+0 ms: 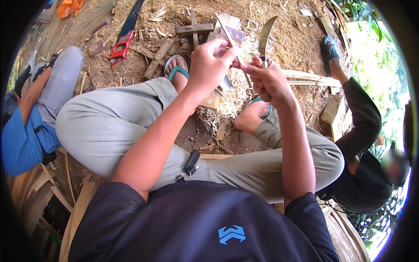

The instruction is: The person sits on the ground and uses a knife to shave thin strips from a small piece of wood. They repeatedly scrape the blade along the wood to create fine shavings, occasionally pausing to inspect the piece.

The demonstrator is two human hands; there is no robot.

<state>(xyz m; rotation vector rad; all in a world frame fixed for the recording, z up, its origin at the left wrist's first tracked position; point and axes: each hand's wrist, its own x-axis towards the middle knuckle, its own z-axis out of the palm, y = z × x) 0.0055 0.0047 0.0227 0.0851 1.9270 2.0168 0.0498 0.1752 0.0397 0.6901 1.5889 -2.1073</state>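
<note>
My left hand (213, 63) is closed around a thin pale wooden strip (224, 26), which slants up and away from the fingers. Close by on the right, my right hand (271, 82) grips a curved knife (265, 37) by its light wooden handle, the blade pointing up and away from me. The fingertips of both hands come nearly together at the strip's near end; whether they touch is hard to tell. Below them, pale wood shavings (218, 115) lie heaped between my sandalled feet.
A red-handled handsaw (122, 46) lies on the chip-strewn ground at left. Crossed wood pieces (194, 29) and a wood block (159, 58) sit ahead. Long split strips (307, 77) extend right. One person in blue (26, 135) sits left, another in dark clothes (362, 183) right.
</note>
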